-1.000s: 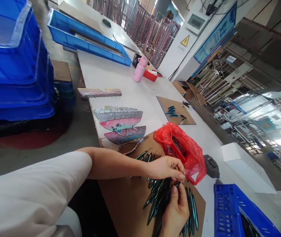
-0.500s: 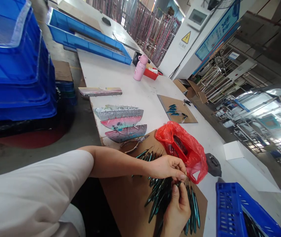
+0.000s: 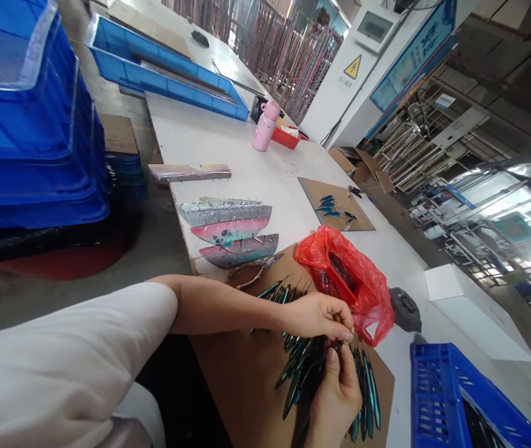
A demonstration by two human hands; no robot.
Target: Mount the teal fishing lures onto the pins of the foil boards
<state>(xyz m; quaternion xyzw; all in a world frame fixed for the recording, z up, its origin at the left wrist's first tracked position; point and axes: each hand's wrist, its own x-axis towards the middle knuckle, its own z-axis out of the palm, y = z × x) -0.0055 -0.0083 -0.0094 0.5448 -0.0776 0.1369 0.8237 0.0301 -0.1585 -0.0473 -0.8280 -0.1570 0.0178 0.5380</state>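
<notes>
My left hand (image 3: 322, 316) reaches in from the left, thumb and fingers pinched together at the tips. What it pinches is too small to make out. Just below, my right hand (image 3: 335, 398) comes from the bottom edge with thumb and forefinger closed on a dark, slender fishing lure (image 3: 338, 346), mostly hidden by the fingers. The two hands' fingertips meet. Beneath them, many glossy dark-teal lures (image 3: 299, 373) with thin wire ends lie on a brown board (image 3: 228, 379). More lures (image 3: 369, 398) lie right of my right hand.
Beyond my hands sits an open red plastic bag (image 3: 372, 292) with dark items inside. Pliers (image 3: 256, 271) lie beside shiny fish-patterned pieces (image 3: 232, 227). A blue crate (image 3: 433, 398) stands at right, a white box (image 3: 475, 311) behind it. Farther back are a small board (image 3: 314, 193) and a pink bottle (image 3: 264, 127).
The view has shifted very slightly. Both hands keep nearly the same pinched pose at the same spot.
</notes>
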